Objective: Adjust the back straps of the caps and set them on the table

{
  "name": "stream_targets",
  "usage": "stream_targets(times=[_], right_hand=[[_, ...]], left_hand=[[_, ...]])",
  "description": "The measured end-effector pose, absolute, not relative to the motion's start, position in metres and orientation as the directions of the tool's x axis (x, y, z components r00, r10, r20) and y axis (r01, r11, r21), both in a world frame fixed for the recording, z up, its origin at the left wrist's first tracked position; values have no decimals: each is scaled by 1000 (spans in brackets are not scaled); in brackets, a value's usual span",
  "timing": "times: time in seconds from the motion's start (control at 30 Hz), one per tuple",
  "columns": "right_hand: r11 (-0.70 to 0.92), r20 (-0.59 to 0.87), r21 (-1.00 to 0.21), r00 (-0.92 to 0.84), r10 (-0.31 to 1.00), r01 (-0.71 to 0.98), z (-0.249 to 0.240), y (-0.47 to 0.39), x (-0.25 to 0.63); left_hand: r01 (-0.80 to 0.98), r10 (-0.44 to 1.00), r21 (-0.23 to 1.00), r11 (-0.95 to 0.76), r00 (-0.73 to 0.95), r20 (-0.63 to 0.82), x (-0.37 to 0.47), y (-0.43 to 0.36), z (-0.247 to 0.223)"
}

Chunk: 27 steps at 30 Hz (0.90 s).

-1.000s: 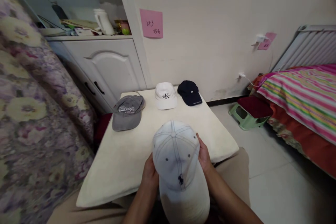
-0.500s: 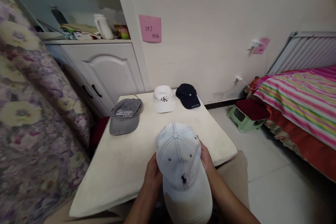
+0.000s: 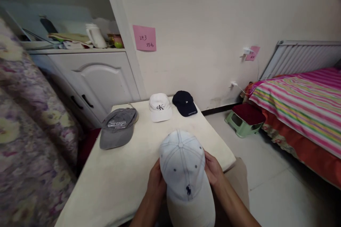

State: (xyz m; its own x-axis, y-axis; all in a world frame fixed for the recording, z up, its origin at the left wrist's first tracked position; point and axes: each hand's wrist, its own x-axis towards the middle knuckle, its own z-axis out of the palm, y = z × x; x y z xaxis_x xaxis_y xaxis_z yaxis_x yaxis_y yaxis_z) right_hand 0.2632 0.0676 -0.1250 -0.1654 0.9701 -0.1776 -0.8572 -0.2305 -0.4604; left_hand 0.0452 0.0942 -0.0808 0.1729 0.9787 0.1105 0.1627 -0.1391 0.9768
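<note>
A pale blue baseball cap (image 3: 182,165) with a dark embroidered logo is held between both hands over the near edge of the table, its brim pointing toward me. My left hand (image 3: 156,180) grips its left side, and my right hand (image 3: 212,167) grips its right side. The fingers curl behind the cap and are partly hidden. On the cream-covered table (image 3: 117,181) lie a grey cap (image 3: 118,127) at the left, a white cap (image 3: 160,107) at the back and a navy cap (image 3: 184,103) just right of the white one.
A white cabinet (image 3: 98,81) with a jug (image 3: 96,36) on it stands at the back left, beside a floral curtain (image 3: 16,120). On the right are a green stool (image 3: 241,124) and a bed with a striped cover (image 3: 298,99). A pink note (image 3: 144,38) sticks to the wall.
The view has shifted slightly, so the table and its caps appear lower and further left. Both hands still hold the pale blue cap, in nearly the same pose.
</note>
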Motion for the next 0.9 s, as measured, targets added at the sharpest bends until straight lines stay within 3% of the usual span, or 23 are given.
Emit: stream_targets(times=[0.07, 0.13, 0.2, 0.3, 0.6, 0.9], right_hand=[[-206, -181, -509, -130, 975, -836, -127, 69, 275], [-185, -182, -556, -98, 978, -811, -122, 74, 291], [-168, -194, -617, -59, 979, -769, -114, 82, 311], [-179, -239, -730, 2, 971, -660, -101, 102, 348], [-180, -269, -800, 74, 960, -573, -108, 173, 429], [-211, -299, -856, 120, 947, -473, -146, 212, 450]], left_hand=[[101, 977, 987, -121, 188, 100, 58, 96, -78], [-98, 986, 995, -5, 164, 21, 76, 99, -73], [-358, 983, 919, 164, 140, -121, 99, 107, -70], [-528, 960, 802, 279, 145, -239, 142, 129, -72], [-708, 920, 602, 369, 187, -344, 228, 196, -99], [-677, 904, 613, 408, 209, -372, 239, 232, -124]])
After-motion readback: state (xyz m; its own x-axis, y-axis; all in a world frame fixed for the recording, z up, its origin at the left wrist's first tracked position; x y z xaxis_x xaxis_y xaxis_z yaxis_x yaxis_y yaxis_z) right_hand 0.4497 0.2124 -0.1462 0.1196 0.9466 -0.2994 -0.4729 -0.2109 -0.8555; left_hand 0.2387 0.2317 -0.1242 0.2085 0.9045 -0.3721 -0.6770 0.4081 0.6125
